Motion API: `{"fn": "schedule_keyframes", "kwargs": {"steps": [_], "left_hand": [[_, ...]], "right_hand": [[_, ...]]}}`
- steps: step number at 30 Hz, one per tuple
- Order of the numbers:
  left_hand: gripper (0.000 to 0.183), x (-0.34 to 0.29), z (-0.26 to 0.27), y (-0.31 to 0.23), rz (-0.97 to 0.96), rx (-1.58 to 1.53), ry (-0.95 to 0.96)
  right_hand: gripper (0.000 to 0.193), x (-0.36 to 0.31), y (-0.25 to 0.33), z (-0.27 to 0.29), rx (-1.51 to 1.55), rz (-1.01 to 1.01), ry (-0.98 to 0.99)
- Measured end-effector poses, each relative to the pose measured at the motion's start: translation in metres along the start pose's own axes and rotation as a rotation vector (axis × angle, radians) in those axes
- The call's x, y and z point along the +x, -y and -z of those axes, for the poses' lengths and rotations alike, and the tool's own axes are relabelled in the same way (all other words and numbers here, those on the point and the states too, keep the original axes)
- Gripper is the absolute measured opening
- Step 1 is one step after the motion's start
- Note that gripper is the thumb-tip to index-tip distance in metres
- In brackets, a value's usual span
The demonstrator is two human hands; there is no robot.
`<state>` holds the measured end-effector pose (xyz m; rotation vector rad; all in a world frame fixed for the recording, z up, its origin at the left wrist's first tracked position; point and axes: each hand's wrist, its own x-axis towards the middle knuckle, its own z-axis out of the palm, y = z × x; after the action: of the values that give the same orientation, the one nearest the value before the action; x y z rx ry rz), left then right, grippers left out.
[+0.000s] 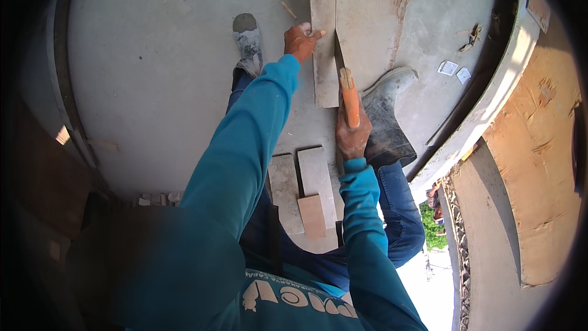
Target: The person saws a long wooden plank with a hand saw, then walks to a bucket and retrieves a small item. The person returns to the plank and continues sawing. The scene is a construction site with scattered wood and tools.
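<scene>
A long pale wooden board (pixel 367 6) stretches away from me, with a straight lengthwise cut line. My right hand (pixel 353 135) is closed round the orange handle of a handsaw (pixel 350 99). Its dark blade stands in the cut at the board's near part, and the far end of the blade is hidden. To the left of the cut, my left hand (pixel 300 41) grips the board's left edge, with a digit resting on top. The near end of the left strip reaches past the saw handle's tip.
My rubber boots stand either side, the right boot (pixel 389 116) against the board and the left boot (pixel 247 40) farther left. Several short board offcuts (pixel 315 175) lie between my legs. Paper scraps (pixel 448 68) and wood debris (pixel 471 38) are at right, beside a raised edge (pixel 490 110).
</scene>
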<state>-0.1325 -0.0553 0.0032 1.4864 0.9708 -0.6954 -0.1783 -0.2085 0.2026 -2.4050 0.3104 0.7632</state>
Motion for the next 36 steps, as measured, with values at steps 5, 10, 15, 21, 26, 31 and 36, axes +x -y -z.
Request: {"fn": "schedule_keyframes", "kwargs": {"steps": [5, 10, 15, 21, 26, 31, 36], "left_hand": [[0.059, 0.012, 0.004, 0.013, -0.009, 0.114, -0.051], [0.071, -0.004, -0.007, -0.002, 0.037, 0.068, -0.004], [0.081, 0.004, 0.004, -0.008, -0.016, 0.030, 0.075], [0.092, 0.051, 0.023, 0.037, 0.112, -0.158, 0.218], [0.080, 0.020, 0.010, 0.000, 0.046, -0.010, 0.153], [0.071, 0.009, 0.013, -0.006, 0.068, 0.156, 0.105], [0.061, 0.015, 0.023, 0.031, 0.048, 0.083, 0.068]], "right_hand": [[0.050, -0.165, 0.035, 0.105, -0.028, -0.153, 0.129], [0.044, -0.026, -0.013, 0.013, -0.055, -0.163, 0.083], [0.055, 0.010, -0.024, -0.022, 0.066, -0.115, -0.034], [0.065, 0.015, -0.033, -0.018, 0.147, -0.118, 0.057], [0.067, 0.014, -0.039, -0.020, 0.199, -0.134, 0.068], [0.067, 0.022, -0.020, -0.001, 0.318, -0.236, 0.175], [0.067, 0.017, -0.032, -0.029, 0.325, -0.098, 0.011]]}}
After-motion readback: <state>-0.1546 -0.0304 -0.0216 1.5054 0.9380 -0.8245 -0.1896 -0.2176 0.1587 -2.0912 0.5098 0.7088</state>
